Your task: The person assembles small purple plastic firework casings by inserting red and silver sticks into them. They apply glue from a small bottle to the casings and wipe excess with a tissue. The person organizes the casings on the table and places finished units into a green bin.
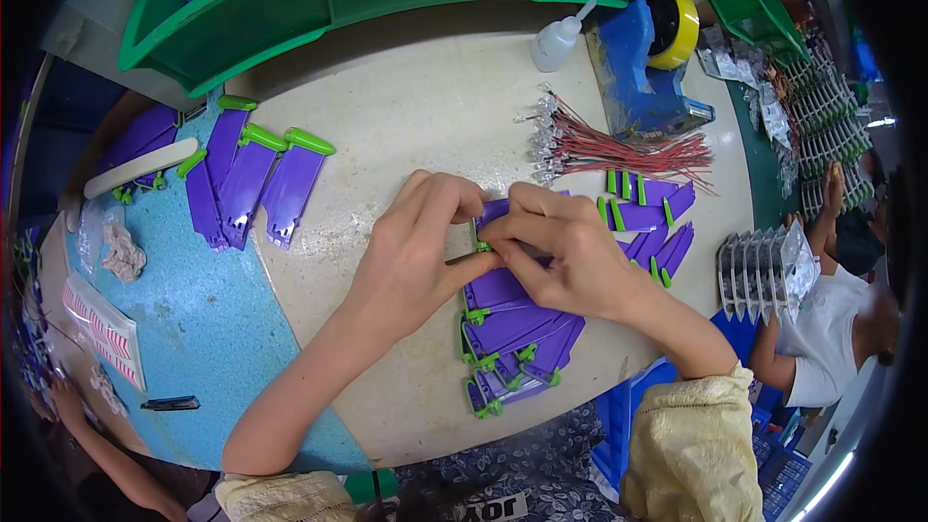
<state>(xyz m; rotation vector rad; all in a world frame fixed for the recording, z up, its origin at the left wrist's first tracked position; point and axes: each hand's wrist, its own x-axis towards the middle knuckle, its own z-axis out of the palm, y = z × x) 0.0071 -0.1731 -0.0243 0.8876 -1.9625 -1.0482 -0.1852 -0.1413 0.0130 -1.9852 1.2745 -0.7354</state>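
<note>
— So how do we get this fitting right?

— We keep both hands low over the table (pixel 416 106) and work slowly. Our left hand (pixel 416 246) is curled shut, thumb and fingers pinching a small green clip (pixel 480 246) with a thin metal pin. Our right hand (pixel 565 251) is closed too, pressing down on the purple plastic piece (pixel 495 211) so it cannot slide. We judge a steady, straight push serves best; a tilt could bend the pin.

— And where does the piece lie?

— Right between our hands, touching both sets of fingertips, at the far end of the stack of purple pieces (pixel 517 333) nearest us. More purple pieces (pixel 657 222) lie just right, with the bundle of red wires (pixel 619 147) farther off.
</note>
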